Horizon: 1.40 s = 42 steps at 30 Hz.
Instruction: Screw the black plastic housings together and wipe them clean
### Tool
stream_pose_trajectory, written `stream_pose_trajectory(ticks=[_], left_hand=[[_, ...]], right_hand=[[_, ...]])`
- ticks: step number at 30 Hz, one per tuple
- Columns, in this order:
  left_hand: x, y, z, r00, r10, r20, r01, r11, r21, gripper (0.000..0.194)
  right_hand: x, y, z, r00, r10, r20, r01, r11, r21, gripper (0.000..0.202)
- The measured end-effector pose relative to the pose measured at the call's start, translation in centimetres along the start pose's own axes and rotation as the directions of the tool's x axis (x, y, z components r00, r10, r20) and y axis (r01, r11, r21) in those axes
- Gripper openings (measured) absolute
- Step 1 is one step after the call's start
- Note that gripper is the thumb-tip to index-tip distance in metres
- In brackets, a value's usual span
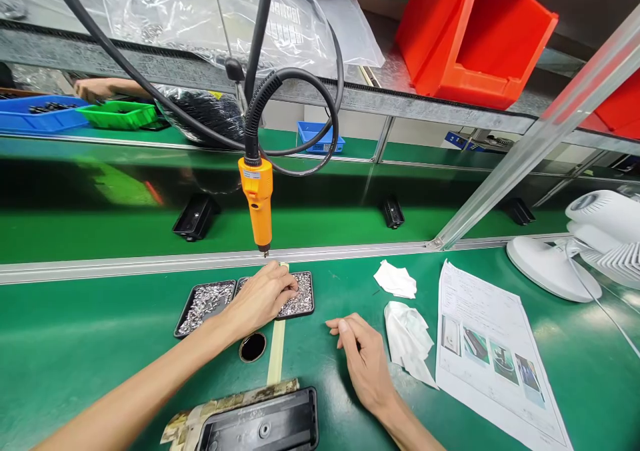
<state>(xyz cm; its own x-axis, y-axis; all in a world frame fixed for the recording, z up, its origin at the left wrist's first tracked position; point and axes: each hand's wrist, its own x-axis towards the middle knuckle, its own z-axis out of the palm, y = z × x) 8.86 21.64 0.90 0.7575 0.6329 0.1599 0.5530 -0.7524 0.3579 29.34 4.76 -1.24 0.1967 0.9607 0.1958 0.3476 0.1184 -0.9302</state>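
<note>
My left hand (267,288) reaches over a black tray of small silver metal pieces (302,296), probably screws. Its fingers are bent together, with the tips down at the pieces; what they pinch is hidden. Beside it, partly behind my forearm, lies another tray of longer silver pieces (205,304). My right hand (363,354) hovers at or rests on the green table, fingers curled and thumb against them; anything inside cannot be made out. A black plastic housing (260,428) lies on a taped pad at the front edge. An orange electric screwdriver (257,201) hangs upright above my left hand.
A round dark hole (253,348) is in the table. White cloths (410,341), a printed sheet (493,351) and a white fan (555,268) stand to the right. Overhead runs a shelf with a red bin (480,38). Another person's hand (95,89) is behind, by a green tray (120,114).
</note>
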Motion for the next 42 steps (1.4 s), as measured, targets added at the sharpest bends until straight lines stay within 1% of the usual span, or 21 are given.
stream_pose_trajectory(ticks=[4,7,11,14,17,20,21,22,24,26,27,29,31,33,37,42], left_hand=[[0.0,0.3,-0.3,1.0,-0.018,-0.011,0.017,0.997,-0.079,0.022],[0.0,0.4,-0.6,0.998,-0.054,-0.025,0.049,0.985,-0.165,0.023],[0.2,0.3,-1.2,0.988,-0.151,-0.037,0.134,0.947,-0.292,0.025],[-0.3,0.8,-2.1,0.972,-0.234,-0.026,0.206,0.901,-0.381,0.031],[-2.3,2.4,-3.9,0.961,-0.277,-0.005,0.246,0.86,-0.446,0.031],[-5.8,4.7,-6.0,0.96,-0.278,0.011,0.249,0.84,-0.482,0.026],[-7.1,5.4,-6.6,0.964,-0.266,0.017,0.239,0.837,-0.492,0.024],[-8.5,6.1,-7.1,0.972,-0.229,0.043,0.22,0.837,-0.5,0.019],[-10.8,7.3,-7.6,0.988,-0.117,0.102,0.152,0.858,-0.491,0.015],[-12.5,8.0,-7.4,0.989,-0.013,0.149,0.079,0.891,-0.446,0.016],[-13.1,8.2,-7.2,0.987,0.018,0.159,0.051,0.908,-0.415,0.017],[-13.8,8.4,-6.7,0.987,0.043,0.157,0.015,0.936,-0.353,0.018],[-14.1,8.3,-6.1,0.989,0.052,0.136,-0.008,0.953,-0.304,0.017],[-14.2,8.2,-5.6,0.995,0.048,0.091,-0.021,0.96,-0.278,0.016],[-14.0,8.2,-4.8,0.999,0.029,-0.019,-0.033,0.955,-0.294,0.015],[-13.8,8.3,-4.6,0.999,0.036,-0.005,-0.036,0.96,-0.278,0.016]], right_hand=[[0.0,0.1,0.0,1.0,0.005,-0.006,-0.005,1.0,-0.006,0.044],[0.1,0.2,0.0,1.0,0.004,-0.014,-0.004,1.0,-0.01,0.043],[0.2,0.1,-0.1,1.0,0.002,-0.015,-0.002,1.0,-0.02,0.04],[0.3,0.1,-0.2,1.0,0.002,-0.015,-0.002,1.0,-0.025,0.041],[0.3,0.1,-0.2,1.0,0.011,-0.014,-0.011,1.0,-0.023,0.044],[0.3,0.1,-0.3,1.0,0.027,0.0,-0.027,0.999,-0.018,0.045],[0.3,0.1,-0.3,0.999,0.032,0.006,-0.032,0.999,-0.017,0.045],[0.3,0.1,-0.3,0.999,0.037,0.012,-0.037,0.999,-0.017,0.044],[0.3,0.0,-0.3,0.999,0.045,0.019,-0.045,0.999,-0.02,0.042],[0.3,0.0,-0.3,0.999,0.05,0.018,-0.049,0.998,-0.024,0.042],[0.3,0.0,-0.3,0.999,0.05,0.015,-0.05,0.998,-0.027,0.042],[0.3,0.0,-0.3,0.999,0.049,0.01,-0.049,0.998,-0.031,0.044],[0.2,0.0,-0.3,0.999,0.048,0.009,-0.048,0.998,-0.036,0.045],[0.2,-0.1,-0.3,0.999,0.048,0.008,-0.048,0.998,-0.039,0.046],[0.2,0.0,-0.3,0.999,0.045,0.006,-0.045,0.998,-0.049,0.045],[0.2,0.0,-0.2,0.999,0.043,-0.001,-0.043,0.998,-0.056,0.045]])
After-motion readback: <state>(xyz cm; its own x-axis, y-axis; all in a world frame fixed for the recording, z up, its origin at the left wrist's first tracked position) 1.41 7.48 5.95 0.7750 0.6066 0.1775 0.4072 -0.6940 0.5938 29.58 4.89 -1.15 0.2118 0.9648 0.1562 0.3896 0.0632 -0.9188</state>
